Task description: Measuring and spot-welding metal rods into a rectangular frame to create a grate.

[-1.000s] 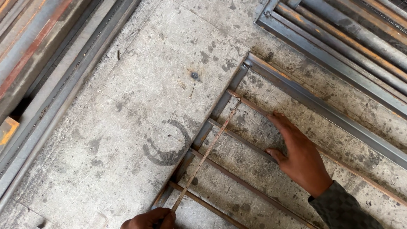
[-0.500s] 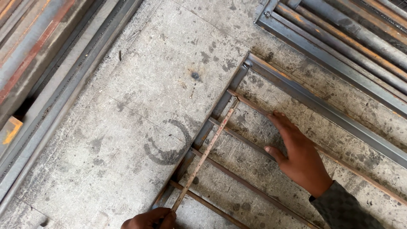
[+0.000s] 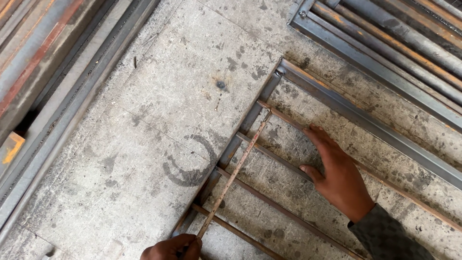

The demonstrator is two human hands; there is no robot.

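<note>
Left hand [image 3: 172, 248] is at the bottom edge of the view, fingers curled tight around the near end of a tape [image 3: 234, 173], so that grip is clenched on it. From that grip the tape runs up and away to the right, lying flat along the end rail [image 3: 240, 139] of a steel frame [image 3: 365, 120] on the concrete floor [image 3: 144, 120]. Its hook end sits right about where the farthest thin bar [image 3: 288, 118] meets the rail.

Right hand [image 3: 339, 175] isn't gripping anything. It's spread flat, palm down, well off to the right of the tape grip, fingertips resting on or just beside a thin bar, thumb pointing back toward the tape. Looks like it's pinning the frame so nothing shifts.

At least 4 thin bars cross under or next to the tape between the grip and the hook.

My take on doing this bit well: keep the tape pulled straight and tight from the grip, no sag or bow, and keep it parallel to the rail instead of drifting diagonally. I can't tell if the hook is actually caught on the steel or just lying there, so I'd check that before trusting a reading. Keep weight on the flat hand too.

More steel stock [image 3: 394, 33] is stacked beyond the frame, and another pile [image 3: 43, 72] sits far left of the grip.
</note>
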